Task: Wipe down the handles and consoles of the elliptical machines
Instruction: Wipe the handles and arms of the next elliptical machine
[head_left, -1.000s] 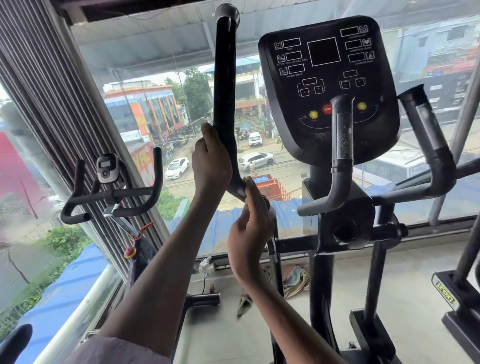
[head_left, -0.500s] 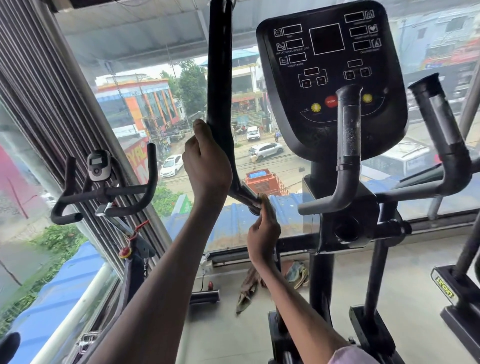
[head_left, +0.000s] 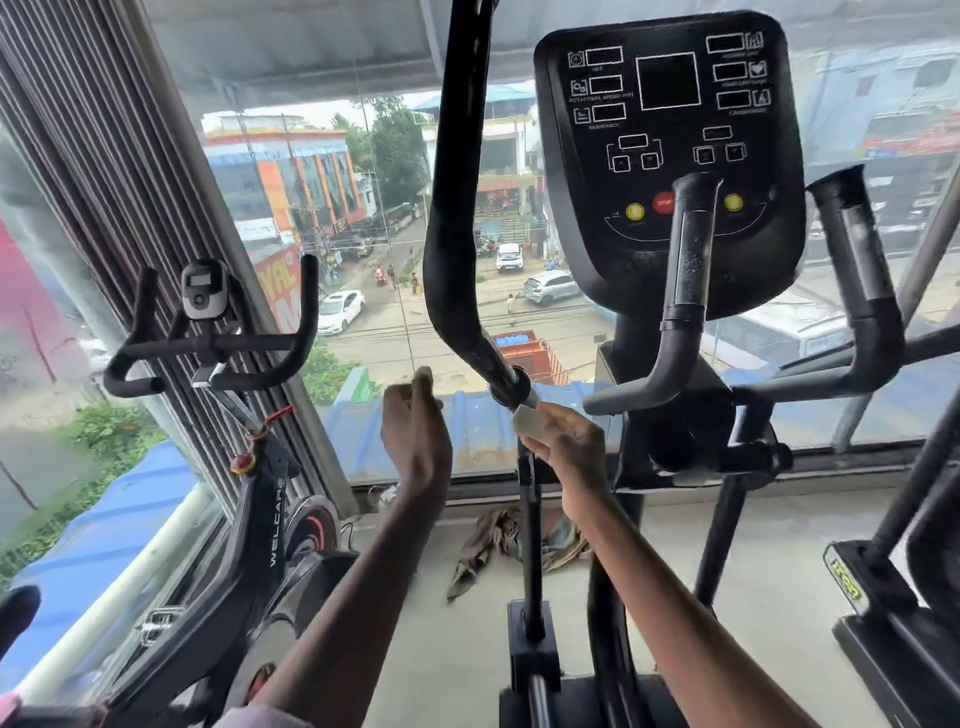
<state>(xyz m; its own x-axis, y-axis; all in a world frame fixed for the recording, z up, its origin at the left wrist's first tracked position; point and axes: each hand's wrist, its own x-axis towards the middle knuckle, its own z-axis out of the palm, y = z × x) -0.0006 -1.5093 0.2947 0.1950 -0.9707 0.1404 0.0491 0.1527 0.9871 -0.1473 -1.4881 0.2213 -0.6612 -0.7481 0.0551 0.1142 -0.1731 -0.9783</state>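
Note:
The elliptical's black console (head_left: 670, 130) fills the upper right. Its long black left moving handle (head_left: 457, 208) runs down from the top to a joint at centre. My right hand (head_left: 569, 449) pinches a small pale wipe (head_left: 525, 420) right below that joint, touching the silver stub there. My left hand (head_left: 415, 431) hangs apart from the handle, to its left, fingers curled with a small pale scrap (head_left: 424, 375) at the fingertips. Two short fixed grips, the left grip (head_left: 688, 270) and the right grip (head_left: 857, 260), stand below the console.
A black spin bike (head_left: 208, 338) stands at the left by the ribbed window frame. Crumpled rags (head_left: 498, 540) lie on the floor under the window. Another machine's base (head_left: 883, 603) is at the right edge. Glass lies straight ahead.
My left hand has let go of the moving handle and dropped down to its left. My right hand stays near the handle's lower joint, now showing the pale wipe.

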